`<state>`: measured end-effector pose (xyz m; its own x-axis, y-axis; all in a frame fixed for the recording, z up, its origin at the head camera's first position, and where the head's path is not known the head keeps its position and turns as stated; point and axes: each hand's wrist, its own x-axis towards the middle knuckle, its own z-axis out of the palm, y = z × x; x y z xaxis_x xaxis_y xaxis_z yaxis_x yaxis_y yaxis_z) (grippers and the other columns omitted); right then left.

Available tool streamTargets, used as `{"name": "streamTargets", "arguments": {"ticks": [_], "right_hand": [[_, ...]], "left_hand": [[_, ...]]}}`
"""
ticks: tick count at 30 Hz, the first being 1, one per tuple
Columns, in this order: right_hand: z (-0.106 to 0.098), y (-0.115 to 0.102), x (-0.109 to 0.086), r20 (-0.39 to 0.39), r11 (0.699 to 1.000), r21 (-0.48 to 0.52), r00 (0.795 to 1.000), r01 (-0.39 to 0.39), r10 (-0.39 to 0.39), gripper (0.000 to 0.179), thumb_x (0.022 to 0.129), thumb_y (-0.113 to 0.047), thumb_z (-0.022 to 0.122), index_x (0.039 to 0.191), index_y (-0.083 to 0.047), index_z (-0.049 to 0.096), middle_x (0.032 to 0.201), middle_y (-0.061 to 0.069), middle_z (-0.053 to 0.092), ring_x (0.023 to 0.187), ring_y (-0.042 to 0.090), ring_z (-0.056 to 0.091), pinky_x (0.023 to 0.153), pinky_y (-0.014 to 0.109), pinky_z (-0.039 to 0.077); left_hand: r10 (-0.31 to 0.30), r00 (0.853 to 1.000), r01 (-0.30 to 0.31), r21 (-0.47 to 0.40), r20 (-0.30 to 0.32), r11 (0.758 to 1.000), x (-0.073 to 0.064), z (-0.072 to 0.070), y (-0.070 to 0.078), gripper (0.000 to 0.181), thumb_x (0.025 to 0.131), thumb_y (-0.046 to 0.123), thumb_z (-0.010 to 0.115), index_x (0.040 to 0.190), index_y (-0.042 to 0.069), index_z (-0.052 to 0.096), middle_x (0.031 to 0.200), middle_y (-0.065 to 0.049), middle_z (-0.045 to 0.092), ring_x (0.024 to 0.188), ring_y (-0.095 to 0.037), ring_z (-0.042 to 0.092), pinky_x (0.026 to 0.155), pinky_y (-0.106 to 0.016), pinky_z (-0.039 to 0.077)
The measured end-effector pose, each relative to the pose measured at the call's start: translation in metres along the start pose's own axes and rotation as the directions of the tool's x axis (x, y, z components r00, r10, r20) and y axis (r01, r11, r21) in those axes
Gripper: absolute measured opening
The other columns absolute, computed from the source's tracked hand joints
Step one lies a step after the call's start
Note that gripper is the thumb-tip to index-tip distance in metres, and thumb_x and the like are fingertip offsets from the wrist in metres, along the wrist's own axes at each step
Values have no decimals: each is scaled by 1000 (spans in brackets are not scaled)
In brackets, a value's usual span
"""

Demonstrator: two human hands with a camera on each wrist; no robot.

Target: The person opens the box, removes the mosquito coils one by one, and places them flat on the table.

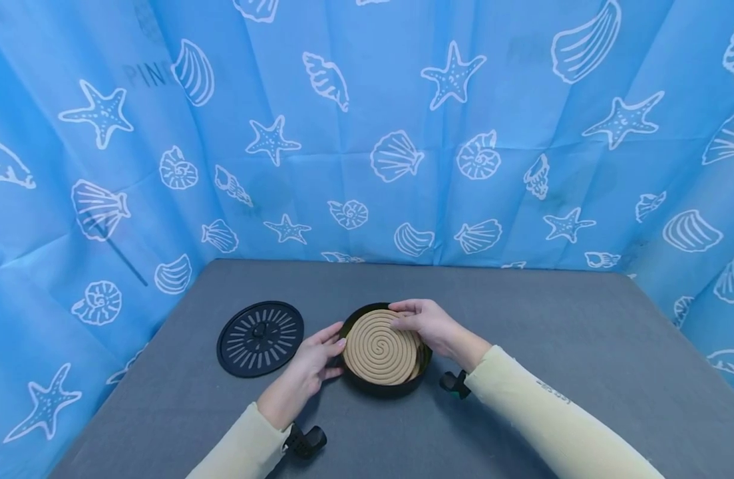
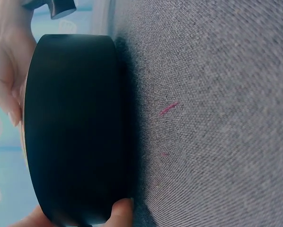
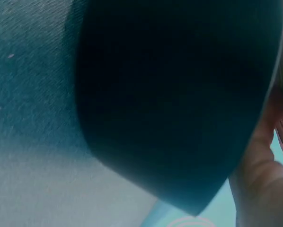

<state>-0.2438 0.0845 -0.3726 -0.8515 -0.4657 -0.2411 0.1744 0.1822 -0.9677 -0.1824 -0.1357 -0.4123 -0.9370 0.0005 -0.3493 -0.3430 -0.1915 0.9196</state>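
A round black tin stands on the grey table, with a tan spiral mosquito coil at its top. The coil sits slightly tilted, and more tan coil shows beneath its right edge. My left hand grips the tin's left side, its thumb near the rim. At the far right rim, my right hand pinches the coil's edge between thumb and fingers. The left wrist view shows the tin's dark side wall and a left fingertip low on it. In the right wrist view the tin's wall hides most of the coil.
A black slotted lid with a small raised middle lies flat on the table, left of the tin. Behind the table hangs a blue curtain printed with white shells and starfish. Black wrist mounts stick out below both sleeves.
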Motion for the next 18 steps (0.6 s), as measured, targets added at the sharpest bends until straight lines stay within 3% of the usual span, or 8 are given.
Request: {"name": "streamTargets", "arguments": {"ticks": [4, 9, 18], "right_hand": [[-6, 0, -3, 48, 999, -29, 999, -16, 17, 43, 95, 2, 56, 136, 11, 44, 116, 19, 63, 93, 14, 64, 85, 33, 53], [-12, -1, -6, 109, 997, -59, 992, -52, 58, 50, 95, 3, 56, 142, 6, 39, 112, 17, 65, 86, 18, 67, 76, 41, 57], [-20, 3, -12, 111, 996, 36, 991, -79, 75, 52, 96, 4, 52, 145, 5, 34, 114, 19, 63, 86, 19, 67, 75, 41, 57]], "left_hand": [[0, 1000, 0, 0, 5, 1000, -1, 0, 1, 47, 101, 4, 46, 147, 2, 38, 152, -23, 32, 137, -40, 33, 101, -67, 31], [-4, 1000, 4, -1, 9, 1000, 0, 0, 1, 47, 101, 4, 47, 147, 2, 38, 151, -23, 32, 137, -40, 34, 100, -67, 32], [-17, 1000, 17, 9, 15, 1000, -1, 1, 2, 47, 102, 5, 46, 148, 3, 37, 152, -22, 32, 136, -39, 36, 100, -66, 33]]}}
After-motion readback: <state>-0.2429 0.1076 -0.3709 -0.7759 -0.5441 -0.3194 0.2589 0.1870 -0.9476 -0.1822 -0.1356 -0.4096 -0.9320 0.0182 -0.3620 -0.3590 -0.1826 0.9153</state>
